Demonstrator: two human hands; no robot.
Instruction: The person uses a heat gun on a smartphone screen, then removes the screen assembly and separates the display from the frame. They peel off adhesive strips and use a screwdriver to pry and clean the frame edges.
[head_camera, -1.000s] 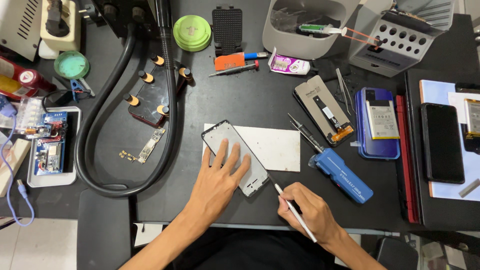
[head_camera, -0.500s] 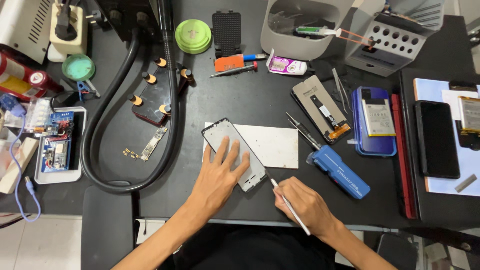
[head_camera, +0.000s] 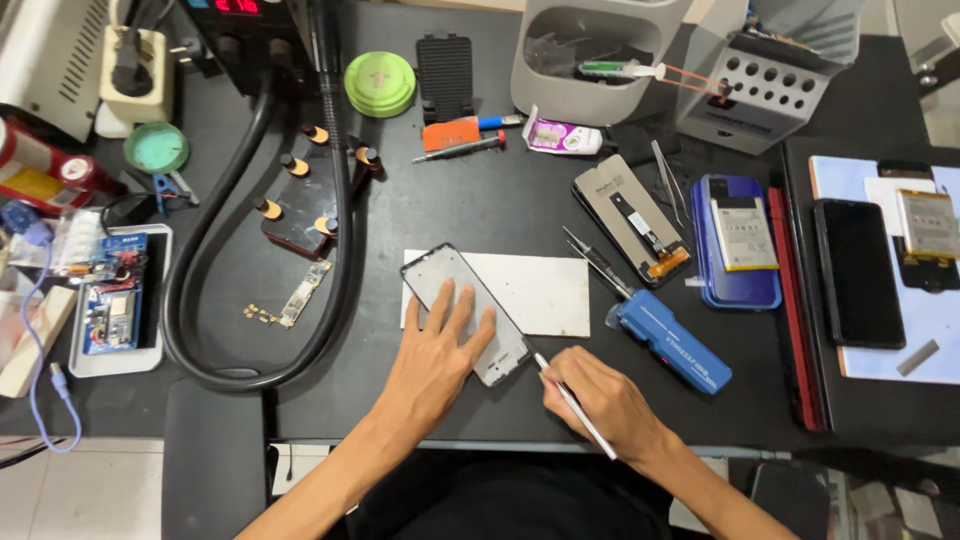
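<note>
The left hand (head_camera: 440, 362) lies flat, fingers spread, pressing on a phone frame (head_camera: 466, 313) that rests slanted on a white sheet (head_camera: 545, 290) near the middle of the dark worktop (head_camera: 480, 210). Just right of the frame's near corner, the right hand (head_camera: 600, 402) is clamped around a thin white tool (head_camera: 574, 408), its tip touching that corner. A blue driver (head_camera: 672, 341) lies further right

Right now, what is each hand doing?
Left hand: open, flat on the phone frame.
Right hand: closed on a thin white tool, tip at the frame's corner.
</note>
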